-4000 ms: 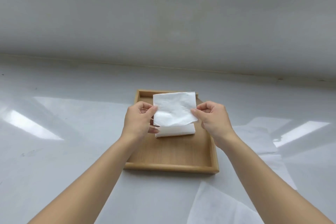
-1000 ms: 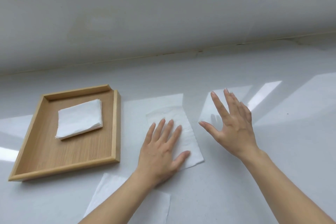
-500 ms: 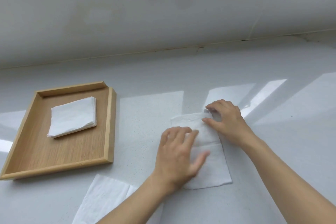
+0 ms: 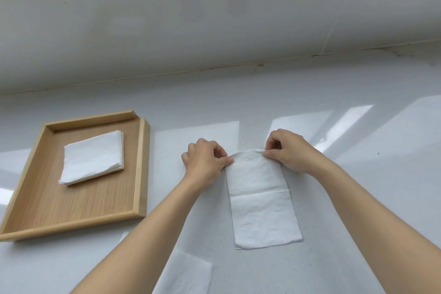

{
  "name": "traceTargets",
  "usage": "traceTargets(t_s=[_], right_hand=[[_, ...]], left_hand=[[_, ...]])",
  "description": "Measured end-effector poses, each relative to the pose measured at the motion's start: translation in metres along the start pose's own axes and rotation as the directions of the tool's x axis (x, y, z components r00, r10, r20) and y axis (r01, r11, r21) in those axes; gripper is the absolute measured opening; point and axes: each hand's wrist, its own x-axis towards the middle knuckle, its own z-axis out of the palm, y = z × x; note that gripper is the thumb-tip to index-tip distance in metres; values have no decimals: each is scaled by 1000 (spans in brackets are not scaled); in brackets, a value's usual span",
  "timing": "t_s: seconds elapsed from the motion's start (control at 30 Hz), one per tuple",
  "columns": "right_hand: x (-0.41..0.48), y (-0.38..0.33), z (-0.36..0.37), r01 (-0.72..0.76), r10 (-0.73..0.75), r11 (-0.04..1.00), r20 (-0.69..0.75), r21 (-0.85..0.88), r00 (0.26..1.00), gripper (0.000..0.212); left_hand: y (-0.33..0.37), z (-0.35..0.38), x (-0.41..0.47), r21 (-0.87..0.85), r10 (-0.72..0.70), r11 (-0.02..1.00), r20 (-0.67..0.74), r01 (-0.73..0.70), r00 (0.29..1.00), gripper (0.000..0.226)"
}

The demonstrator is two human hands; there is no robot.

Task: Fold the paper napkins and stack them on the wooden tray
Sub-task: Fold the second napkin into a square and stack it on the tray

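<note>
Both arms reach forward over the white desk [image 4: 334, 93], forearms bare and angled inward toward each other. The left hand [image 4: 204, 162] is curled with knuckles up, thumb and forefinger pinched on the far left corner of a long napkin [image 4: 260, 200]. The right hand [image 4: 287, 150] does pretty much the same on the far right corner, fingers tucked in, thumb pressing the edge. So both hands are closed in a pinch on that far edge, which is lifted and bowed up a bit between them.

The rest of the napkin lies flat on the desk, running from the hands back toward the person, with a crease across it about halfway down.

Off to the left of the left hand sits the wooden tray [image 4: 140, 169], and there's a neat stack [image 4: 93, 161] of folded napkins lying in its far half, well apart from the hands. Nearer the person, under the left forearm, another flat napkin [image 4: 186, 274] lies on the desk, partly cut off by the bottom of the view.
</note>
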Motion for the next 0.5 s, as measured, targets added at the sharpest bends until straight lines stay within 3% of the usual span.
traceTargets(t_s=[0.1,0.3,0.4,0.5], right_hand=[[-2,-2,-5,7,-3,998,-49,67,999,18],[-14,-14,-20,161,-129,973,-191,164,973,12],[-27,-17,-21,219,-176,959,-227,181,958,10],[-43,-16,-21,286,-242,940,-227,187,943,9]], left_hand=[[5,-4,-5,-101,50,994,-31,-53,998,13],[8,-19,-14,-323,207,917,-111,-232,972,14],[9,-24,-24,-295,301,900,-113,-321,947,21],[5,-23,-35,-152,433,879,-142,-452,890,18]])
